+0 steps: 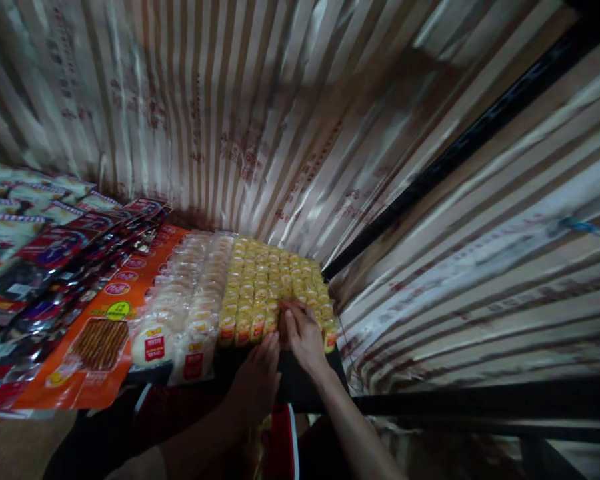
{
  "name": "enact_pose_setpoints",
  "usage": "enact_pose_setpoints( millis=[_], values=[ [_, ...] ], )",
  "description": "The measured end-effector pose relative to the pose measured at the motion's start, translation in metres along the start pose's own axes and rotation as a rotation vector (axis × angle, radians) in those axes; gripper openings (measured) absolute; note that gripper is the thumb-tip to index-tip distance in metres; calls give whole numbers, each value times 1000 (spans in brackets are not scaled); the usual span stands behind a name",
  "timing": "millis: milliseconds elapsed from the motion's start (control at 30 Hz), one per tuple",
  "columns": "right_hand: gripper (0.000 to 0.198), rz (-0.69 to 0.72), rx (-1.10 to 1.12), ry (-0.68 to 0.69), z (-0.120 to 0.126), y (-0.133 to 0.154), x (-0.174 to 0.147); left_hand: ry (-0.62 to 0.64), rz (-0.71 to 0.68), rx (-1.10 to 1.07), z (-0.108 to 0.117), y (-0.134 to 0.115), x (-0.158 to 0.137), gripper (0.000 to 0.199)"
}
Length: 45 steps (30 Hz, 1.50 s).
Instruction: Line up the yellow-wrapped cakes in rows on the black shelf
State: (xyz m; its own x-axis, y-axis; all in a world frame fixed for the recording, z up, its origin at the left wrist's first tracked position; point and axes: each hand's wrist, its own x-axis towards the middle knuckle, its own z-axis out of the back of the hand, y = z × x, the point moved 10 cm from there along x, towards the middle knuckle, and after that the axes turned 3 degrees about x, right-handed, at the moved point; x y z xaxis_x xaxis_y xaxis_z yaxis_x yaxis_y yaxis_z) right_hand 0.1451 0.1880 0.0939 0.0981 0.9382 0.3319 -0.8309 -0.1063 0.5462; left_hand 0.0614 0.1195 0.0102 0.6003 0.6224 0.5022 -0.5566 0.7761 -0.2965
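Yellow packs (253, 287) fill the right end of the counter (300, 387)

Our two hands are close together at the front of the yellow packs, which sit in tight rows by the counter's right edge. Our right hand (304, 337) reaches over the front rows with its fingers a little bent and close together. Our left hand (260, 365) is just beside it, nearer the front edge, with its fingers side by side. We cannot tell if either one holds a pack, because the fingers hide that spot.

We think a hard push could mess up the rows, since the packs are small and crowded. One could slip over the front edge and fall toward the red thing (284, 440) below. If our left wrist swings wide, it could bump the clear bags (195, 300) of round white food.

Room is tight. Behind the back edge hangs the striped sheet (260, 133), and a black pole (455, 147) slants up from near the back right corner. We have more open room above the packs and along the dark front strip.
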Motion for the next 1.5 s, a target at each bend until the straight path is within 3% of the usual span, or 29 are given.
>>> enact_pose_setpoints(
  millis=[133, 367, 633, 867, 1133, 1367, 1500],
  values=[
    [43, -26, 12, -80, 4, -9, 10, 7, 3, 7, -2, 1, -1, 52],
    [40, 33, 45, 30, -18, -3, 22, 34, 31, 22, -2, 2, 1, 51],
    [42, -48, 37, -98, 6, -24, 38, 60, 61, 30, 0, 5, 3, 53],
    [45, 46, -17, 64, -27, -11, 49, 46, 82, 43, -2, 4, 3, 58],
    [53, -36, -40, -100, -7, -25, 69, 51, 72, 71, 1, 4, 5, 53],
    [56, -40, -60, -58, -30, -23, 86, 83, 77, 72, -4, 5, 6, 55],
    [54, -43, -14, -30, -28, -27, 87, 95, 82, 80, -3, 5, 6, 53]
  ],
)
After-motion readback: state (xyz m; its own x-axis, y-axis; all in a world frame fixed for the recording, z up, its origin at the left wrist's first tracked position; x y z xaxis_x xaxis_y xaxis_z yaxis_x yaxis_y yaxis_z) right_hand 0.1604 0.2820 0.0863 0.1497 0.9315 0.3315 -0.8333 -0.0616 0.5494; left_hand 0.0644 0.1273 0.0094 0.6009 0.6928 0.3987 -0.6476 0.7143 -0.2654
